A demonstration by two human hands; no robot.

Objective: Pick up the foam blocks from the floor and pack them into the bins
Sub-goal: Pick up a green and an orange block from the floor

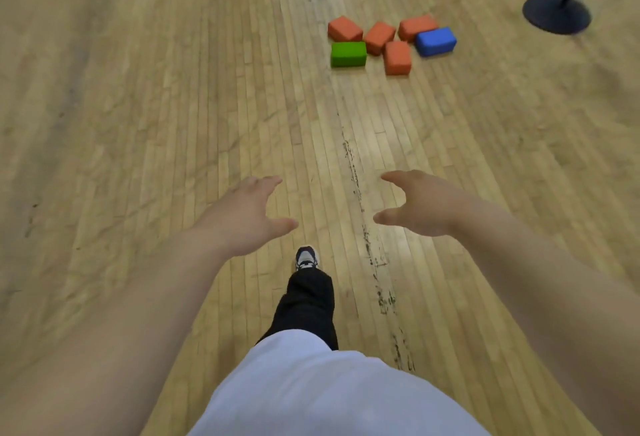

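Note:
A cluster of foam blocks lies on the wooden floor ahead, right of centre: a green block [348,54], a blue block [436,41] and several orange blocks [397,58] between and behind them. My left hand [247,216] and my right hand [417,203] are stretched out in front of me, well short of the blocks, fingers spread and holding nothing. No bin is in view.
A black round stand base [556,13] with a thin pole stands at the upper right, close to the blocks. My foot [307,258] in a sneaker steps forward below my hands. A dark scuff line [360,200] runs along the floorboards.

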